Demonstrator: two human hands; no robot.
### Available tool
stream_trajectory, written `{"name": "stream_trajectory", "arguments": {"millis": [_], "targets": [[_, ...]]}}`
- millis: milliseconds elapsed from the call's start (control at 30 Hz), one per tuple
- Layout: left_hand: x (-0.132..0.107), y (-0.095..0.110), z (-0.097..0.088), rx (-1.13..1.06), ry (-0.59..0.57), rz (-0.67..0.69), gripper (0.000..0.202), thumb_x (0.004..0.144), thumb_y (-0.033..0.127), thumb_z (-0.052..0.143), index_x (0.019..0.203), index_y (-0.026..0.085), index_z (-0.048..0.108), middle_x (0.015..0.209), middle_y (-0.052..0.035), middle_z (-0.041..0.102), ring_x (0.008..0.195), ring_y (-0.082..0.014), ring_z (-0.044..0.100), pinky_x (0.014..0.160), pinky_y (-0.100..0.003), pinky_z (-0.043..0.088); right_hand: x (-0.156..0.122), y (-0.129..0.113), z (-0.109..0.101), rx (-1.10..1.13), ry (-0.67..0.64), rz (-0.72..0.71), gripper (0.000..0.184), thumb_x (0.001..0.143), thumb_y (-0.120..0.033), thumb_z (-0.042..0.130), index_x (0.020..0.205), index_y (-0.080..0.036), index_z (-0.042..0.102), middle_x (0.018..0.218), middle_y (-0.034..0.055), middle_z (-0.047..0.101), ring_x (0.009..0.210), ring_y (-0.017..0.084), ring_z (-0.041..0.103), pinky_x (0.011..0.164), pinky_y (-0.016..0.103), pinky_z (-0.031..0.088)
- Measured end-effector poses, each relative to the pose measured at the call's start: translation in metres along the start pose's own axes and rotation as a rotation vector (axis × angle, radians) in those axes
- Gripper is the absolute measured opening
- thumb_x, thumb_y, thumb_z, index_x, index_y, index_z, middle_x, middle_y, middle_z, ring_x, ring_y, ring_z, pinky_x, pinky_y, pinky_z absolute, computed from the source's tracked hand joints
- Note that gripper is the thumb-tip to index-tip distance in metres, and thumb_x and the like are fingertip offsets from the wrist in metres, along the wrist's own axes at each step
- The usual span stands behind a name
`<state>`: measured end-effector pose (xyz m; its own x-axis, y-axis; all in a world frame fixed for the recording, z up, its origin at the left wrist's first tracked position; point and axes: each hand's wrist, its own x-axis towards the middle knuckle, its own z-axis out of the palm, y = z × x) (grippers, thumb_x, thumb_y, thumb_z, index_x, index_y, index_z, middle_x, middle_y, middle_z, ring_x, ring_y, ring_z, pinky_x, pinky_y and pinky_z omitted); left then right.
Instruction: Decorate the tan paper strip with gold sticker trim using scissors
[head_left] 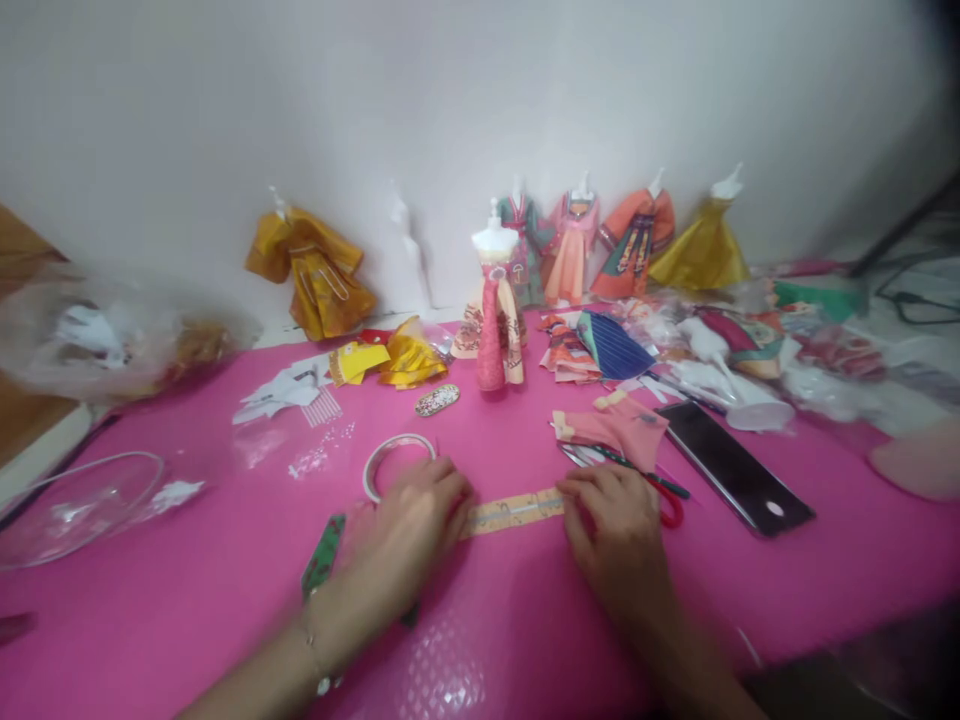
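The right hand (611, 525) pinches one end of a paper strip (514, 512) on the pink desk (187, 580), left hand (409, 530) covers the other end (too blurry to tell its grip).

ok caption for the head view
Left hand and right hand hold a tan paper strip on a pink mat near dressed mannequins

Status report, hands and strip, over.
Left hand and right hand on the ends of the paper strip, grip blurred. Strip flat on pink table. Scissors beside right hand, tape roll beyond left.
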<state>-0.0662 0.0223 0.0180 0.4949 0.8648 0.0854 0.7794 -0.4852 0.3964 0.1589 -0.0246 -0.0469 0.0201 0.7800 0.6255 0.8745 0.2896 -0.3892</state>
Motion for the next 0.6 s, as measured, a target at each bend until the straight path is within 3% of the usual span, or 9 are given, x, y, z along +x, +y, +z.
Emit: {"name": "stream_trajectory", "arguments": {"millis": [100, 267, 500, 600], "targets": [[0.022, 0.012, 0.011, -0.035, -0.096, 0.076, 0.021, 0.091, 0.013, 0.052, 0.078, 0.019, 0.068, 0.085, -0.004, 0.064, 0.08, -0.0211, 0.06, 0.073, -0.032, 0.043, 0.001, -0.003, -0.001, -0.006, -0.022, 0.001, 0.014, 0.09, -0.014, 0.058, 0.089, -0.022, 0.069, 0.09, 0.0054, 0.07, 0.091, 0.026, 0.056, 0.082, 0.042, 0.034], [0.046, 0.018, 0.033, -0.107, -0.161, 0.117, 0.016, 0.081, 0.008, 0.056, 0.075, 0.018, 0.066, 0.08, -0.0037, 0.064, 0.075, -0.0203, 0.058, 0.071, -0.031, 0.041, 0.001, -0.004, 0.0, 0.042, -0.036, 0.029, 0.015, 0.089, -0.012, 0.058, 0.088, -0.022, 0.07, 0.09, 0.0047, 0.069, 0.088, 0.025, 0.055, 0.081, 0.042, 0.034], [0.049, 0.013, 0.041, -0.405, -0.196, -0.072, 0.013, 0.072, 0.012, 0.055, 0.062, 0.019, 0.058, 0.065, 0.0016, 0.057, 0.059, -0.0142, 0.05, 0.058, -0.026, 0.035, 0.003, -0.007, -0.002, 0.25, -0.022, 0.108, 0.014, 0.091, -0.016, 0.055, 0.093, -0.022, 0.068, 0.093, 0.005, 0.07, 0.09, 0.023, 0.059, 0.082, 0.039, 0.04], [0.048, 0.014, 0.033, -0.639, -0.227, -0.193, 0.008, 0.074, 0.022, 0.057, 0.068, 0.018, 0.059, 0.062, 0.002, 0.059, 0.057, -0.0134, 0.053, 0.054, -0.024, 0.038, 0.004, -0.008, -0.008, 0.406, -0.052, 0.189, 0.015, 0.093, -0.023, 0.055, 0.079, -0.021, 0.062, 0.077, 0.0021, 0.064, 0.071, 0.017, 0.059, 0.066, 0.03, 0.044]]}}
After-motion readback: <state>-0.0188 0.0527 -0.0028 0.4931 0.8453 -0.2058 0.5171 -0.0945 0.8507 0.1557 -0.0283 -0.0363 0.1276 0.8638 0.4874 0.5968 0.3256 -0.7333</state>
